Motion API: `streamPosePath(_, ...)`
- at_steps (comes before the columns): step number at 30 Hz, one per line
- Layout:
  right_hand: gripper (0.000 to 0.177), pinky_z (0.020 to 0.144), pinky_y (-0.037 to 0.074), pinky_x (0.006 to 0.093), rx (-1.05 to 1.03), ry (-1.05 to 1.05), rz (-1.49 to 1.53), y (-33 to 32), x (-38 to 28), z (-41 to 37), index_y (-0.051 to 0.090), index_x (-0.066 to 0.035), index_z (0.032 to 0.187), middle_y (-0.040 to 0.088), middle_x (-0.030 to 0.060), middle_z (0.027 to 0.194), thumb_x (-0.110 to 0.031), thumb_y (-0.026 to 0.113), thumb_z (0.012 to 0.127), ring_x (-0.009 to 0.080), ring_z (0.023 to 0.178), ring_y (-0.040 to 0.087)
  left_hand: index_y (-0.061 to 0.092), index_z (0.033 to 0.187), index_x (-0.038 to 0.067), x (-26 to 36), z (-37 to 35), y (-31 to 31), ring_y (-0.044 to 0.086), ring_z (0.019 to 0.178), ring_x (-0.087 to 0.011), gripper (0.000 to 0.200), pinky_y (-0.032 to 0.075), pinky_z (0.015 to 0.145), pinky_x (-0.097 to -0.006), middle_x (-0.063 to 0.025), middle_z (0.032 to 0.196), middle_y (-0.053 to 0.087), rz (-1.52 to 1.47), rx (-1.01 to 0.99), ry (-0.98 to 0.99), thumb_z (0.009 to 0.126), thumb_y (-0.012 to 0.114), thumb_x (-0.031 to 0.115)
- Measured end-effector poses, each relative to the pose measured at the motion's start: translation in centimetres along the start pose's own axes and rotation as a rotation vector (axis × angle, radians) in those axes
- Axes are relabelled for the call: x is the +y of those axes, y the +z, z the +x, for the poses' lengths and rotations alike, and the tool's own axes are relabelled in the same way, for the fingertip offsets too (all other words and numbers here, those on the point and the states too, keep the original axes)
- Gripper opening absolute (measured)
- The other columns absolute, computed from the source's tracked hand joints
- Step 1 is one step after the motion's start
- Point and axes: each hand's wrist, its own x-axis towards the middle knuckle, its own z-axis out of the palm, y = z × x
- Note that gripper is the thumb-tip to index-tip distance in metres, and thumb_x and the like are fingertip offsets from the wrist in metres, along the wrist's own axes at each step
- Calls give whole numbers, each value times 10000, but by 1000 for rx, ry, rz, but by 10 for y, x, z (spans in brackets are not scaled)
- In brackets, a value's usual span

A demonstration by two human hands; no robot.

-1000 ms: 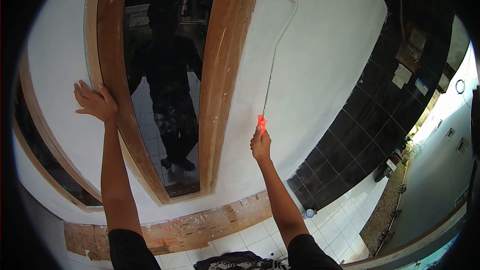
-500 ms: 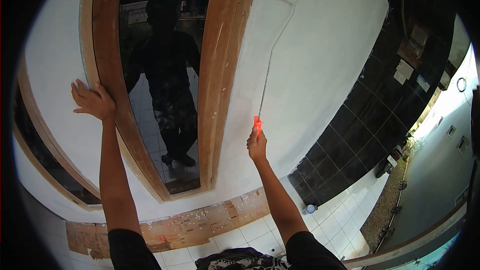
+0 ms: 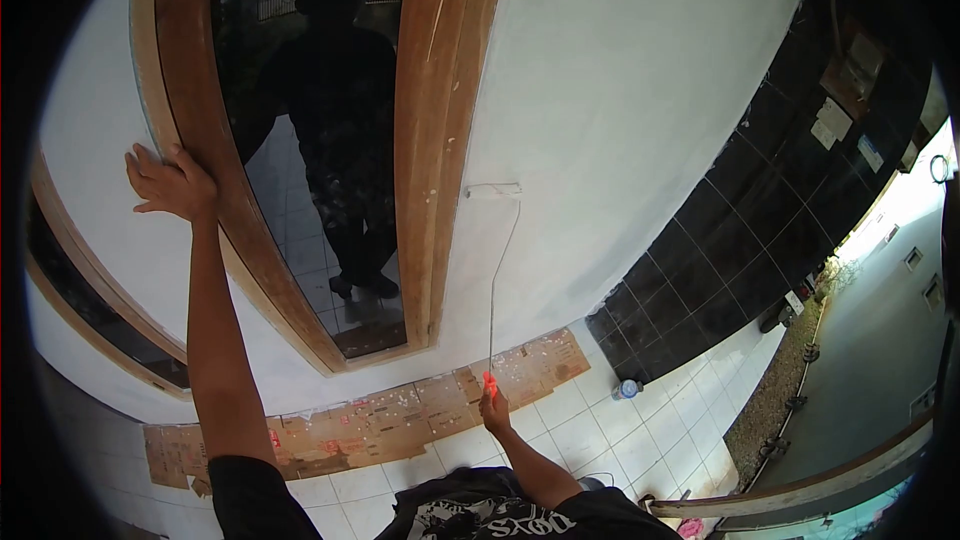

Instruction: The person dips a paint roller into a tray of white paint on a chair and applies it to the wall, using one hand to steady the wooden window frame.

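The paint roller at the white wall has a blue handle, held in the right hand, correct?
Not quite: the head view shows an orange-red handle, not a blue one. The paint roller is at the white wall, its handle held in the right hand.

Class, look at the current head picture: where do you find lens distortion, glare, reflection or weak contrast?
Head view: the window frame and cardboard strip bow, with dark vignetting at the sides; head view: glare bleaches the upper part of the far-right wall; head view: the dark glass mirrors a standing figure; head view: the pale roller has weak contrast against the white wall.
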Motion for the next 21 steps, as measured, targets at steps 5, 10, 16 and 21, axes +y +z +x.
streamPosePath(5,635,487,383,227,32,-155,94,6,-53,74,314,-37,1509,405,-63,628,-447,422,1036,43,515,405,377,1443,40,-1,-1,0,227,1430,-376,725,13,1033,-783,-201,1501,306,3,13,-3,980,315,594)
streamPosePath(10,399,485,383,237,20,-189,232,14,-129,125,524,-65,1012,410,-32,612,-447,412,1040,72,508,404,392,1434,35,-2,-1,1,232,1427,-375,740,23,1032,-787,-200,1490,316,2,17,5,973,306,608)
streamPosePath(16,434,483,379,252,-43,-76,249,15,-63,79,434,-109,827,434,-12,587,-491,400,1032,88,505,423,402,1424,26,-2,0,2,242,1418,-374,752,28,1034,-789,-198,1476,326,-6,18,0,968,305,617)
streamPosePath(21,470,489,376,250,-181,156,383,27,19,-23,522,-76,1055,424,-19,610,-532,421,1011,86,511,439,409,1417,21,-5,0,4,245,1416,-376,750,33,1033,-790,-199,1474,328,-14,34,8,969,307,614)
